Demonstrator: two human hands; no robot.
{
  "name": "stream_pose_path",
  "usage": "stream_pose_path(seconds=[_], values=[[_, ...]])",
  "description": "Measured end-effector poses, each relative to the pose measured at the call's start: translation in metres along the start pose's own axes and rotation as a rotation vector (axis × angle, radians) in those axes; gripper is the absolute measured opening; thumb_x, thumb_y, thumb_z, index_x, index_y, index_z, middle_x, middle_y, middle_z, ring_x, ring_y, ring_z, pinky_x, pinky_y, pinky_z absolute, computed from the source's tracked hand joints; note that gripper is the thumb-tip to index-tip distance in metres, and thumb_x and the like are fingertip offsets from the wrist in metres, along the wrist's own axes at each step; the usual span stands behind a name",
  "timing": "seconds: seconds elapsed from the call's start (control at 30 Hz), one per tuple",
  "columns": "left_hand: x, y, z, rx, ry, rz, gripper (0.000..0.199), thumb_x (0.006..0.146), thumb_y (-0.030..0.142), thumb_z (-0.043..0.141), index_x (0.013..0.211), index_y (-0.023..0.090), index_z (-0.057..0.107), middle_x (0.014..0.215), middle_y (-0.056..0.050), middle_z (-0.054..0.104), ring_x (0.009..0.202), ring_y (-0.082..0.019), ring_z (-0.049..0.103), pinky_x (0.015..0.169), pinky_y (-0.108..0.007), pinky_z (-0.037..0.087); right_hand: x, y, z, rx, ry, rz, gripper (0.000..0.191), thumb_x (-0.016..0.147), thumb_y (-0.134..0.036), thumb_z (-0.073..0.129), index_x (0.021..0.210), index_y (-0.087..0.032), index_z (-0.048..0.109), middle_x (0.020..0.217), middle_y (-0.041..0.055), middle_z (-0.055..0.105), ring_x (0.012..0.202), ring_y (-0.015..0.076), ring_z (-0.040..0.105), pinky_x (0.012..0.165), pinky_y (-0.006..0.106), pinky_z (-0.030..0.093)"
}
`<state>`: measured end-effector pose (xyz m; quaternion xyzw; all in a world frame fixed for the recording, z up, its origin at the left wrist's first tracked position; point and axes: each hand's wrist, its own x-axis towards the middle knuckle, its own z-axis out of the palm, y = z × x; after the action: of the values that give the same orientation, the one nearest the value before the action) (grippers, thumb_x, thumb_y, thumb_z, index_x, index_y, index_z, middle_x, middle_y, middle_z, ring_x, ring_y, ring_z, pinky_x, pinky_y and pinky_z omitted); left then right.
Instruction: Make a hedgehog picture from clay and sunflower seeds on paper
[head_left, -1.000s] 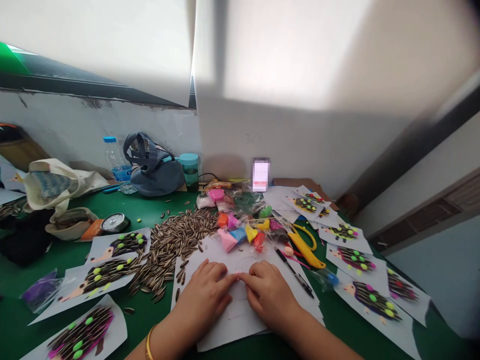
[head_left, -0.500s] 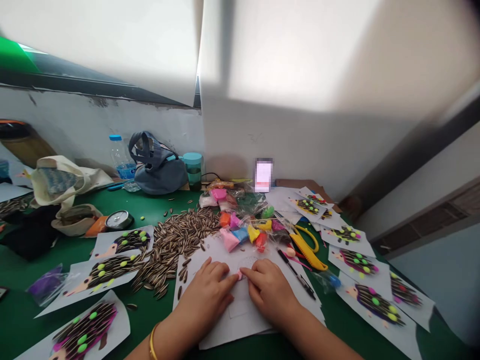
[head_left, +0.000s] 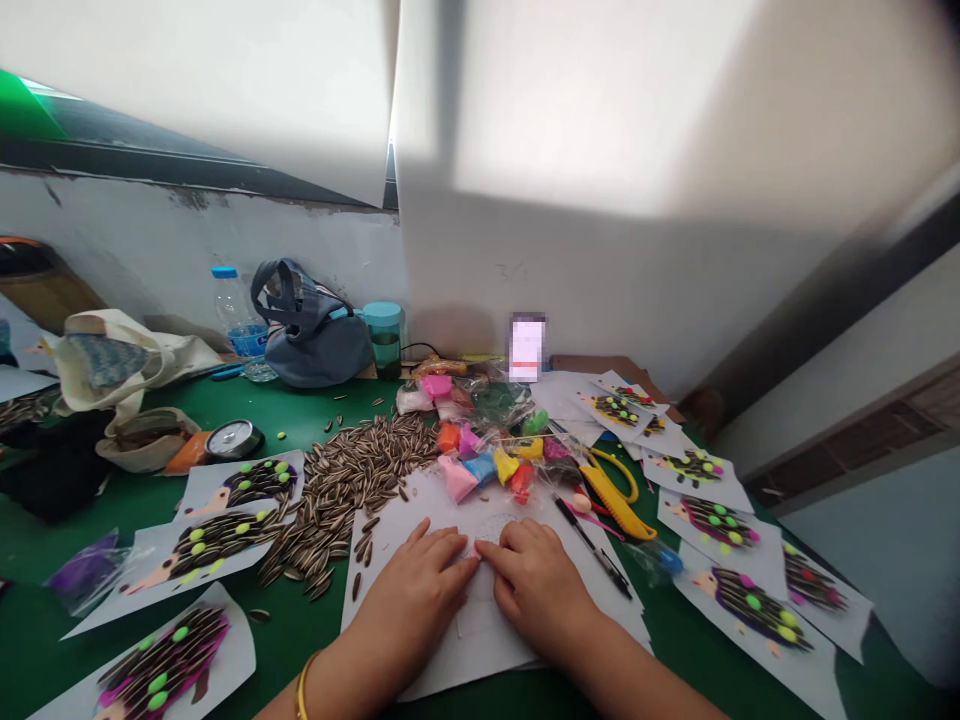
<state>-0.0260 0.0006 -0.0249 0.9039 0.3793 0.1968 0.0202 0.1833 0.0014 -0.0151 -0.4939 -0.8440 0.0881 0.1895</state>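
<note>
White paper (head_left: 420,672) lies in a stack on the green table, with faint pencil lines on the top sheet. My left hand (head_left: 424,590) rests on it, its fingertips meeting those of my right hand (head_left: 532,580) near the sheet's middle. A tiny bit of pink clay (head_left: 475,549) shows between the fingertips, mostly hidden by them. Both hands are bent over it, pressing it against the paper. Just beyond are bagged lumps of coloured clay, among them a yellow one (head_left: 505,466). To the left of the sheet spreads a heap of striped seeds (head_left: 360,470).
Hedgehog pictures with seeds lie left (head_left: 217,545) and right (head_left: 750,605). A black pen (head_left: 592,548) and yellow scissors (head_left: 619,503) sit right of the hands. Behind stand a phone (head_left: 526,348), a jar (head_left: 385,345), a blue-grey bag (head_left: 319,350) and a bottle (head_left: 244,325).
My left fingers have shifted slightly over the pink clay, so less of it shows between the fingertips. The view has moved a little.
</note>
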Motion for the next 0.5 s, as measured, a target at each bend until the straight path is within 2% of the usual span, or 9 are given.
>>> stream_pose_path(seconds=[0.13,0.33,0.4,0.5], values=[[-0.0002,-0.0002,0.0007,-0.018,-0.011,-0.03,0.036,0.089,0.011,0.059,0.122,0.024,0.064,0.12,-0.007,0.069,0.117,-0.027,0.062,0.109,-0.059,0.038,0.0004,0.0015,-0.0017,0.043,0.011,0.003,0.039,0.082,-0.01,0.058,0.115,-0.026,0.07,0.09,0.0054,0.062,0.085,0.0217,0.053,0.078,0.035,0.038],[0.0018,0.0019,-0.0047,-0.03,-0.008,-0.035,0.033,0.093,0.017,0.055,0.124,0.026,0.061,0.119,-0.004,0.072,0.116,-0.024,0.063,0.118,-0.061,0.018,0.001,0.0059,-0.0076,0.126,0.042,0.025,0.034,0.082,-0.008,0.055,0.107,-0.024,0.073,0.087,0.0053,0.062,0.084,0.0206,0.053,0.078,0.034,0.038],[0.0025,0.0026,-0.0053,-0.022,0.011,-0.01,0.033,0.094,0.016,0.054,0.125,0.024,0.061,0.119,-0.004,0.072,0.117,-0.023,0.063,0.119,-0.059,0.018,0.0008,0.0051,-0.0085,0.113,0.015,0.02,0.033,0.081,-0.008,0.056,0.105,-0.025,0.073,0.086,0.0045,0.062,0.083,0.0205,0.053,0.078,0.034,0.037],[0.0023,0.0031,-0.0019,-0.018,0.042,0.038,0.035,0.093,0.012,0.051,0.126,0.021,0.06,0.119,-0.006,0.072,0.117,-0.022,0.063,0.118,-0.055,0.027,0.0006,0.0031,-0.008,0.085,-0.011,0.023,0.032,0.081,-0.01,0.057,0.104,-0.026,0.073,0.086,0.0039,0.062,0.084,0.0207,0.053,0.077,0.034,0.036]])
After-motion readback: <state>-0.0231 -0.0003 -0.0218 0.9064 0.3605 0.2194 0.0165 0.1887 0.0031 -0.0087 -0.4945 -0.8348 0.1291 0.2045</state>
